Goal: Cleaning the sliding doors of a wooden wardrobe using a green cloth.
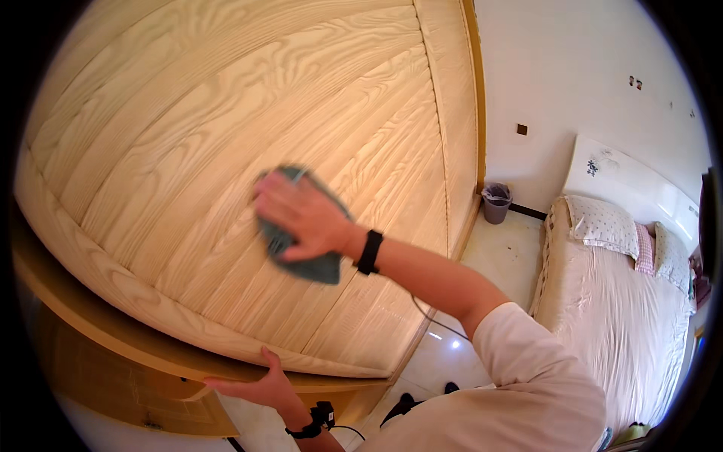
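Across the pale wood-grain cabinet door (361, 128), my right hand (301, 215) presses a dark grey-green cloth (320, 267) flat under its palm and fingers. The hand and cloth are slightly blurred. A black band circles my right wrist. Below, my left hand (263, 384) holds the door's lower edge, thumb up against the door and fingers stretched along the edge to the left. Some of those fingertips are hard to make out. My left wrist also wears a black band, with a small black device and a cable.
A bed (610, 301) with a pale pink cover and several pillows stands to the right. By the white wall is a grey waste bin (495, 205) with a liner. Under the door, an orange-brown wooden cabinet (113, 377) shows. A thin cable (440, 322) hangs near my right arm.
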The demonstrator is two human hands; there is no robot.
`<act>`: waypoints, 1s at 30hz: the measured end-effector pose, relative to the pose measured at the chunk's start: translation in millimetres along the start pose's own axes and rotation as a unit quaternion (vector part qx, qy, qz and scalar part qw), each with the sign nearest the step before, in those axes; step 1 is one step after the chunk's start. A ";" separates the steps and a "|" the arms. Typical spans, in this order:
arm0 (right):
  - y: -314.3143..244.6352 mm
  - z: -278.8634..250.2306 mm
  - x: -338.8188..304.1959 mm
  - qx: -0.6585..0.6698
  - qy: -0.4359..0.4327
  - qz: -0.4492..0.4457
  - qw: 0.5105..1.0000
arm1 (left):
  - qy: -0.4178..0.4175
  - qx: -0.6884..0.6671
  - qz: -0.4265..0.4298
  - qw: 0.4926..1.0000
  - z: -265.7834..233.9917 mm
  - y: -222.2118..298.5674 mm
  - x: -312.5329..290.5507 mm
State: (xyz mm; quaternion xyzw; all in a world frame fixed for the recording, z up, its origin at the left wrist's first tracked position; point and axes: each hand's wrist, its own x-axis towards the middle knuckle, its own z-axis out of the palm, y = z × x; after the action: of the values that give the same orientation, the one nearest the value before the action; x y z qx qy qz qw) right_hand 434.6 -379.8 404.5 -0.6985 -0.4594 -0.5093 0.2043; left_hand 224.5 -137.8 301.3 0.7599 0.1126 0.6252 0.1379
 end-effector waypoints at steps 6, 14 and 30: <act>94.7 -20.6 -46.5 0.050 0.203 0.178 0.962 | 0.010 0.026 0.023 0.999 0.4 2.4 2.8; 105.8 13.0 -108.3 -0.020 0.278 0.417 0.865 | 0.051 0.127 0.046 0.989 10.5 12.5 -7.8; 109.3 47.4 -238.1 0.143 0.223 0.409 0.874 | -0.136 -0.427 0.262 0.855 239.2 157.1 -182.4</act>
State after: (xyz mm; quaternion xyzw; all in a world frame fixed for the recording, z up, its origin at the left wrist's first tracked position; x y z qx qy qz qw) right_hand 538.2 -501.3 191.5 -0.6551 -0.1433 -0.4512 0.5888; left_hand 423.7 -364.1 145.5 0.7055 -0.3880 0.5151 0.2940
